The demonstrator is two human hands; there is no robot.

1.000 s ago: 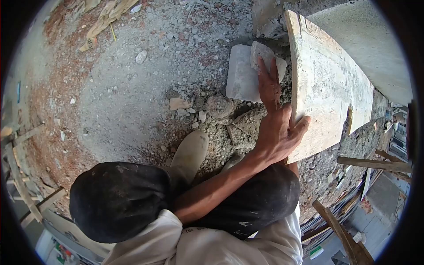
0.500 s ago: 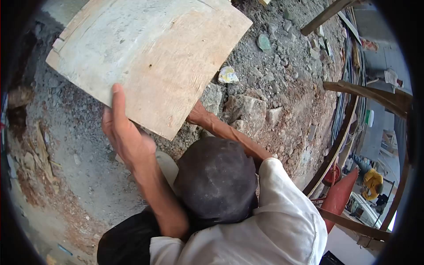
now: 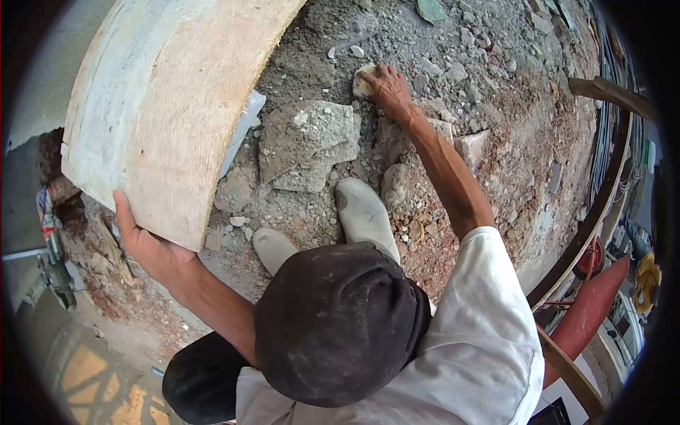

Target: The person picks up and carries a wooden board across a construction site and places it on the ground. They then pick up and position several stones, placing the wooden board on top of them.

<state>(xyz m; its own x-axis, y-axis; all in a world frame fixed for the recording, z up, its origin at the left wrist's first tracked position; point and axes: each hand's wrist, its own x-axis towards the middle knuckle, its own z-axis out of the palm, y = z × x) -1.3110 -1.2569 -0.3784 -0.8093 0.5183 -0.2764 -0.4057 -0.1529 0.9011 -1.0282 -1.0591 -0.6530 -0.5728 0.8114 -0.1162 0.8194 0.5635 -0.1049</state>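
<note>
My left hand [image 3: 152, 248] grips the lower edge of a plywood board [image 3: 177, 120], its thumb on the upper face and the other fingers hidden beneath. The board is pale, with a greyish-white smear along its left part, and stands tilted above the rubble. My right hand [image 3: 392, 92] reaches forward over the ground, its fingers closed around the right side of a whitish, yellow-marked chunk of stone [image 3: 362, 82]. A broken slab of concrete [image 3: 312, 145] lies between the board and my right forearm.
Pale boots [image 3: 367, 212] stand on the rubble behind the slab. A dark cap [image 3: 340, 322] fills the lower middle. A green stone [image 3: 431, 10] lies at the top. Along the right run a curved wooden strip [image 3: 588, 227], cables [image 3: 610, 134] and a red object [image 3: 584, 319].
My right hand has come out from behind the board and closed on the whitish chunk. The board, held by my left hand, has swung left, uncovering the concrete slab and the boots.
</note>
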